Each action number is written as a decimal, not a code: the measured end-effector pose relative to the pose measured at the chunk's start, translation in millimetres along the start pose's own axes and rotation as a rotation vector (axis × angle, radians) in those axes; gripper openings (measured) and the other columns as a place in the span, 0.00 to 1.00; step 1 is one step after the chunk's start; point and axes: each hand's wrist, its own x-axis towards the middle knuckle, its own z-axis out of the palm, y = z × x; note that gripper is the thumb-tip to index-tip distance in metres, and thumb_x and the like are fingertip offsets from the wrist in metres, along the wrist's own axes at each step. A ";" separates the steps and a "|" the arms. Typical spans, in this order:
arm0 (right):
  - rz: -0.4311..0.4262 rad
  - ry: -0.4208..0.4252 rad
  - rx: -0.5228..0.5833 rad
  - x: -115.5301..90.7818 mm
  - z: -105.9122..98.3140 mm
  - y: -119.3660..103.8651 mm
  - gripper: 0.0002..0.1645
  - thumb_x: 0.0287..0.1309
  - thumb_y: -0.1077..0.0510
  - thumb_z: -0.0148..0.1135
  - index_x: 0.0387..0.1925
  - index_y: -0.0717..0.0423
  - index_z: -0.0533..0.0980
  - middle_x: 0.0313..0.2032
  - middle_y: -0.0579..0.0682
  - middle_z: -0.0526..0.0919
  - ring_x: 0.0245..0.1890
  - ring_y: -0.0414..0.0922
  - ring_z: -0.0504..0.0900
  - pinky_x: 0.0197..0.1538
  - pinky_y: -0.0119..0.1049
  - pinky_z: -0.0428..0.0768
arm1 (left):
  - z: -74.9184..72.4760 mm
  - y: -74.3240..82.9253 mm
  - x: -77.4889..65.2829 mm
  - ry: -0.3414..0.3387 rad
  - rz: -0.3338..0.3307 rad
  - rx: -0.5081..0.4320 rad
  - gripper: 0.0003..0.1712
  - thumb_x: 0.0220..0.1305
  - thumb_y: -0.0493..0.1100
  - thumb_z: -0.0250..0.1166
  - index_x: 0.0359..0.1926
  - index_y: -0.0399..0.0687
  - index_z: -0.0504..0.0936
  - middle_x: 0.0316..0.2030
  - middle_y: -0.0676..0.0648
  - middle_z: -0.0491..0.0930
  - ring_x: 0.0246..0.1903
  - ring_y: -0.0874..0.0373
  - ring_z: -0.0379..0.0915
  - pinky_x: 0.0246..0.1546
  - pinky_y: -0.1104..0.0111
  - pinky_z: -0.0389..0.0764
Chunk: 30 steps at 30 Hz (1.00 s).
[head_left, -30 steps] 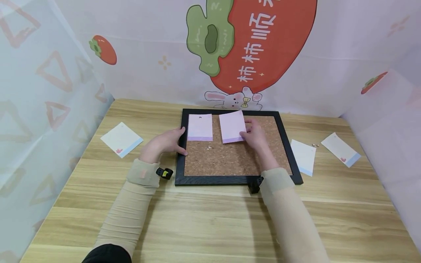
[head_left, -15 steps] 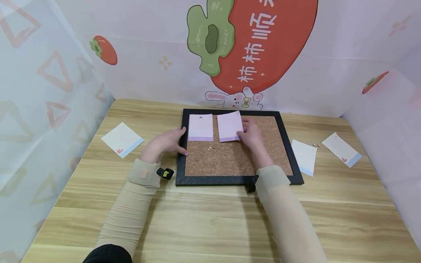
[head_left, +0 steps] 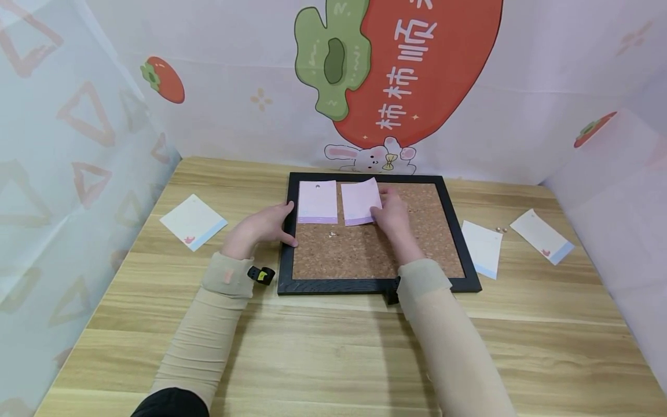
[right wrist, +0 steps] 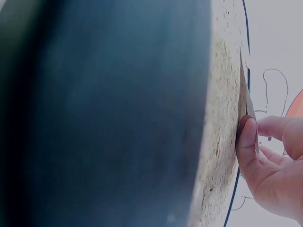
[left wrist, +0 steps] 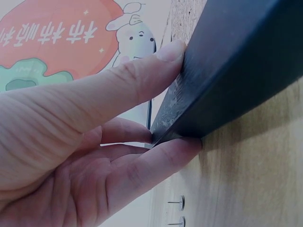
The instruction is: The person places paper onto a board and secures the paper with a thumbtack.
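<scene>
Currently our left hand [head_left: 257, 227] pinches the left side of the rectangular black-framed cork board [head_left: 341, 260]; right of its pinned pale-lilac paper [head_left: 316, 202], our right hand [head_left: 394, 217] clamps a matching lilac-edged rectangular sheet [head_left: 358, 201] between thumb and fingers. We seem to be aligning it; next calls for holding it level. It sits farther left than 1 second ago.

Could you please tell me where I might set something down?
Bare: pale wooden tabletop between the beige sleeves, and brown cork board between the right hand and black right rim.
Crowded: the board's upper left, with two pink paper notes, and tabletop beyond that rim, with two white, blue-edged notes and small pins.
</scene>
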 end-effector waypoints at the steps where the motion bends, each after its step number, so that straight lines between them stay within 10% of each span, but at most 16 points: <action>1: 0.002 0.007 -0.009 -0.2 0.4 -0.5 0.29 0.67 0.60 0.60 0.66 0.55 0.64 0.58 0.62 0.79 0.57 0.55 0.80 0.59 0.49 0.79 | -0.2 0.4 -0.2 0.000 0.001 0.002 0.59 0.62 0.47 0.71 0.77 0.32 0.40 0.77 0.30 0.41 0.77 0.36 0.40 0.77 0.48 0.50; 30: -0.198 0.099 -0.279 -3.6 14.7 -6.7 0.15 0.62 0.60 0.66 0.50 0.62 0.81 0.51 0.60 0.85 0.54 0.56 0.83 0.59 0.47 0.80 | 0.6 0.5 0.5 -0.003 0.005 0.007 0.60 0.61 0.47 0.72 0.77 0.31 0.40 0.77 0.30 0.41 0.77 0.36 0.41 0.77 0.48 0.50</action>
